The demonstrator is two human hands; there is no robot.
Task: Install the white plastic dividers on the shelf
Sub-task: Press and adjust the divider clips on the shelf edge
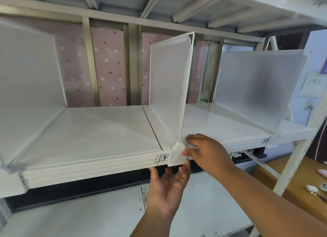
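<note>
A white metal shelf [99, 128] runs across the view at chest height. Three translucent white dividers stand on it: one at the left [28, 77], one in the middle [168, 84], one at the right [254, 88]. The middle divider stands upright, and its white front clip [177, 155] hooks over the shelf's front edge. My left hand [168, 185] reaches up from below, palm up, fingers touching the clip's underside. My right hand [205, 150] pinches the clip's right side with thumb and fingertips.
Another shelf board [177, 6] hangs overhead, and a lower shelf [88, 213] lies below. A slanted white upright [297, 159] frames the right end. A wooden table [304, 182] with small objects stands at the lower right. Pink dotted curtains hang behind the shelf.
</note>
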